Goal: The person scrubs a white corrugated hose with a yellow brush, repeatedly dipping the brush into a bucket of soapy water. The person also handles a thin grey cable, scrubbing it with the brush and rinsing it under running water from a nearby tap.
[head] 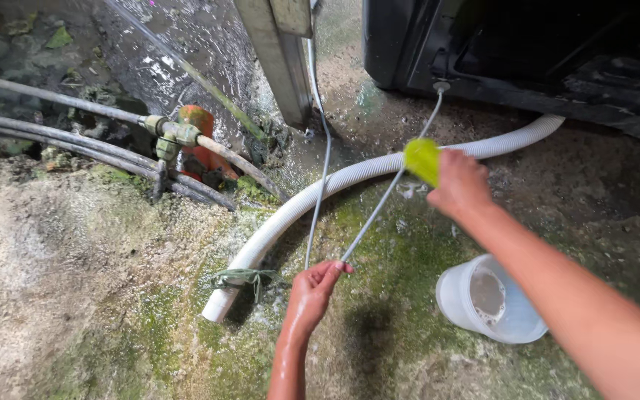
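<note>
Nearest the lens, our right forearm is crossing the lower right corner, just above the white plastic bucket (492, 300) lying tipped on the mossy wet concrete (75, 296). We are taking the white corrugated hose (350, 178) as the landmark. Our right hand (459, 184) is hovering just beyond the hose's upper bend, its fingers closing around a yellow-green scrub pad (422, 160) and pressing it onto the thin grey cable (388, 194). Our left hand (312, 290) is sitting on the near side of the hose, close to its open end, fingertips pinching the cable's lower stretch. The cable is running taut between both hands, crossing over the hose and continuing to the black appliance (527, 52) beyond it. Left of the hose, we are seeing dark pipes meeting at a valve (175, 133).

We are judging the risks thus: wet fingers may be losing their pinch, and hard pulling may be straining the cable where it enters the appliance.
</note>
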